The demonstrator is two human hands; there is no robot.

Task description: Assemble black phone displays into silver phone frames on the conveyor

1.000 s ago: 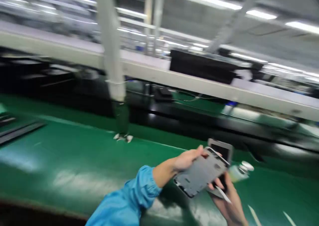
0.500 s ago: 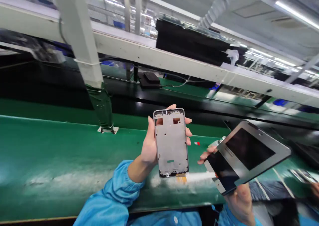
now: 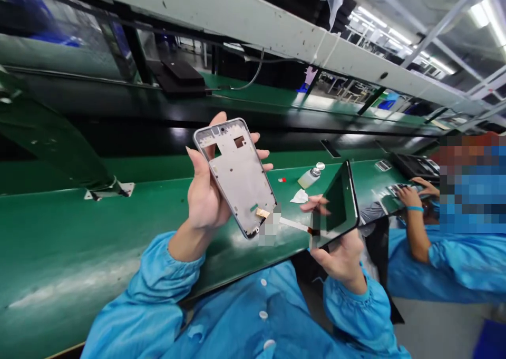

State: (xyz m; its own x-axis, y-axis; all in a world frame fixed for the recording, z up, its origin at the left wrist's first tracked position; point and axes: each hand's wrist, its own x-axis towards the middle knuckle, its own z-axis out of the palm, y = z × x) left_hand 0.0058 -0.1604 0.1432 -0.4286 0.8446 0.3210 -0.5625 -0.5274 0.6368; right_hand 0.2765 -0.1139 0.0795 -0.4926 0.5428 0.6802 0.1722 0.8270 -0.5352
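Observation:
My left hand (image 3: 205,195) holds a grey phone frame (image 3: 241,182) from behind, thumb on its left edge and fingertips past its right edge. The frame is tilted, with cut-outs near its top. My right hand (image 3: 342,253) grips a dark, glossy phone screen panel (image 3: 336,206) turned nearly edge-on, with fingers showing at its left side. A pale flex strip (image 3: 294,224) runs between the panel and the frame's lower end, where a blurred patch hides some detail.
On the green bench (image 3: 158,211) are a bottle (image 3: 309,177), a white crumpled tissue (image 3: 299,196) and a small red-white piece (image 3: 282,180). A person's hands (image 3: 411,195) work at the right. A post base (image 3: 110,191) stands left.
The view has swung right, bringing the bottle and the person into sight. The phone frame is now more tilted, and the screen panel has turned from facing me to nearly edge-on.

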